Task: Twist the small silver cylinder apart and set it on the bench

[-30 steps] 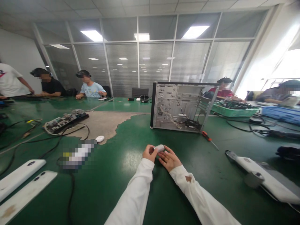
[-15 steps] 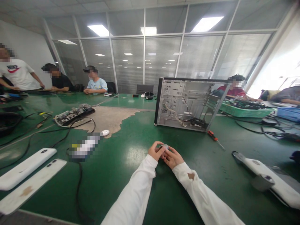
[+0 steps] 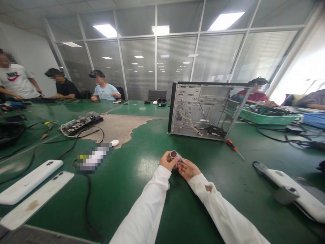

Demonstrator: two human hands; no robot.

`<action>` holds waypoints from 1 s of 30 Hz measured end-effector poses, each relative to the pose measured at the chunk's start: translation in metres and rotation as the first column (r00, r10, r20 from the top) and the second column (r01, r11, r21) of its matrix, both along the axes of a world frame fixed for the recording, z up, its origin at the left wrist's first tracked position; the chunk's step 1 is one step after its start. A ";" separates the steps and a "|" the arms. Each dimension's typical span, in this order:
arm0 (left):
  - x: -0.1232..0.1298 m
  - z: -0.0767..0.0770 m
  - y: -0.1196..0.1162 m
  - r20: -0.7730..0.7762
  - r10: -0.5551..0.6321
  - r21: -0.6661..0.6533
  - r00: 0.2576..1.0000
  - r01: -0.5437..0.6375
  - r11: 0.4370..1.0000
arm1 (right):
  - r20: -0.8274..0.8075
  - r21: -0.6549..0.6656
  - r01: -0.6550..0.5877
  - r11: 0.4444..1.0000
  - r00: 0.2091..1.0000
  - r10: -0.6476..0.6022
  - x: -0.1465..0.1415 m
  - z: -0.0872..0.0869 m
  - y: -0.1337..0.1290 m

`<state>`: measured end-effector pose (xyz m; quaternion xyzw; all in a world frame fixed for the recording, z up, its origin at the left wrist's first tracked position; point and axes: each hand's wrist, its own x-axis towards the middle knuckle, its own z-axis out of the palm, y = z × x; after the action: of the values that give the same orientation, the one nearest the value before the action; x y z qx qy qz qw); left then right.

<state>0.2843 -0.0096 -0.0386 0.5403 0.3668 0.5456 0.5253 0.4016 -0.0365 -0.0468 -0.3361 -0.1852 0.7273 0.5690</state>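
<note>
My left hand (image 3: 167,161) is closed round a small round container (image 3: 173,155) with greyish see-through walls. Its round end faces up toward me, and red and dark bits show inside; what they are is too small to tell. My right hand (image 3: 188,169) is at the container's lower right side, fingers bent, thumb and fingertips against that end. Both hands are just above the green table (image 3: 142,189). Beyond them stands an opened computer case (image 3: 200,112), with loose wires inside. A red-handled screwdriver (image 3: 231,145) lies by the case's near right corner.
White plastic covers (image 3: 38,200) lie at left, beside a black cable (image 3: 87,200). A circuit assembly (image 3: 81,123) rests further back. At right are a white device (image 3: 291,189) with a grey cylinder (image 3: 286,195), and a green basket (image 3: 271,118) of cables. Other people sit and stand round the table.
The container has turned so its round end with the red bits faces me. My right hand has shifted slightly down and right, its fingers less wrapped over it.
</note>
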 end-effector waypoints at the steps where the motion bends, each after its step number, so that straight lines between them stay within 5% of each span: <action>1: 0.000 0.000 0.001 0.008 0.018 -0.010 1.000 -0.018 1.000 | 0.018 0.016 0.010 1.000 1.000 -0.010 -0.001 0.000 -0.001; 12: -0.002 -0.002 0.001 -0.117 0.093 -0.046 0.989 -0.099 0.994 | 0.122 0.128 0.059 0.990 0.990 -0.075 -0.008 -0.004 -0.008; 19: -0.001 -0.007 0.005 -0.132 0.033 -0.026 0.991 -0.037 0.999 | 0.118 0.065 0.115 0.991 0.986 -0.122 -0.003 -0.008 -0.001; 30: -0.001 -0.009 -0.002 -0.353 0.018 0.018 0.936 -0.013 1.000 | 0.293 0.238 0.306 0.922 0.882 -0.369 0.002 -0.006 0.002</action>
<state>0.2833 -0.0117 -0.0477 0.6303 0.4553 0.4468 0.4425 0.4038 -0.0346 -0.0525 -0.4268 -0.2837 0.5288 0.6766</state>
